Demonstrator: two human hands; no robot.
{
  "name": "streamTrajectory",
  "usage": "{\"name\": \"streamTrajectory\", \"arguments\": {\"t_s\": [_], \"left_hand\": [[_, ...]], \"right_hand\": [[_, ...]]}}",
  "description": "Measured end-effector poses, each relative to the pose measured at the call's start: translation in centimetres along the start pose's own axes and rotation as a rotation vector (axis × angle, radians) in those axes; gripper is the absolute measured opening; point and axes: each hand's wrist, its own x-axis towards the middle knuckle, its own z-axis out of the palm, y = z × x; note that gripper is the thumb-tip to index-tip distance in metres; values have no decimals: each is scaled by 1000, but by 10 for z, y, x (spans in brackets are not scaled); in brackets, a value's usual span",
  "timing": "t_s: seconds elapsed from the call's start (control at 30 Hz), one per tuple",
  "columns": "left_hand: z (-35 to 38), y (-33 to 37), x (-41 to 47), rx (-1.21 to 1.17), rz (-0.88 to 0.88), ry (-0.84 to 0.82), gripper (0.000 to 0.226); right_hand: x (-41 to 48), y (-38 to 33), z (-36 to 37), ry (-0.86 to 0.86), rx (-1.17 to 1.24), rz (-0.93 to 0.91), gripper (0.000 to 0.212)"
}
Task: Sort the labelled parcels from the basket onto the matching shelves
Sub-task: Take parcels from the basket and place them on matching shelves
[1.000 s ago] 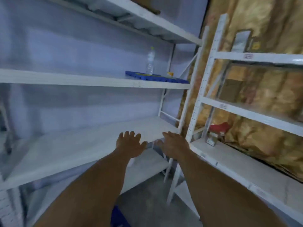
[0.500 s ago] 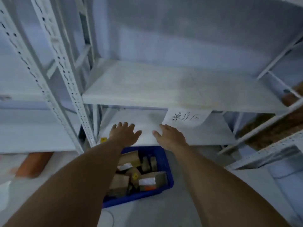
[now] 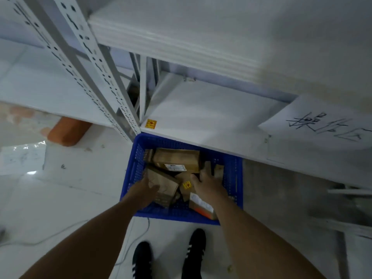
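Basket sorting, seen from above: I stand over the blue basket (image 3: pixel 233 178) on the floor at the foot of the white shelving (image 3: pixel 181 47), both arms down among the labelled parcels. My left grip (image 3: pixel 145 191) is on the crumpled brown parcel (image 3: pixel 164 185) at the basket's left side. The thumb lies over its near top corner and the fingers curl down its left edge, so it has hold of that parcel, which is not yet lifted clear. The parcel lies directly right of that grip, its long axis slanting from far left to near right, and it rests on other parcels.

My right grip (image 3: pixel 208 187) reaches in on the right, with its fingertips sunk behind the small upright parcels (image 3: pixel 219 171). I cannot tell whether it grasps anything. Between the two grips sits a yellow-labelled parcel (image 3: pixel 186 185), touching the brown one, and the right grip is nearer to it. A large box with a white label (image 3: pixel 177 159) lies crosswise along the far wall.

The lowest shelf (image 3: pixel 201 117), marked by a yellow sticker (image 3: pixel 151 124), starts just past the basket's far rim. By my judgement, any parcel must come straight up, then forward. A handwritten paper sign (image 3: pixel 322 125) hangs at the edge of the shelf above, to the right.
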Motion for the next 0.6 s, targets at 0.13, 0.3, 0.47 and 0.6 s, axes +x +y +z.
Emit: {"name": "streamTrajectory", "arguments": {"t_s": [0.13, 0.3, 0.47, 0.6], "left_hand": [[51, -3, 58, -333, -124, 9, 51], [122, -32, 145, -551, -370, 39, 51], [191, -78, 230, -764, -548, 35, 65], [217, -95, 264, -985, -663, 102, 65]], "right_hand": [[82, 26, 33, -123, 17, 47, 65], [176, 70, 105, -257, -29, 77, 74], [233, 95, 165, -353, -3, 59, 42], [272, 108, 200, -358, 125, 140, 44]]}}
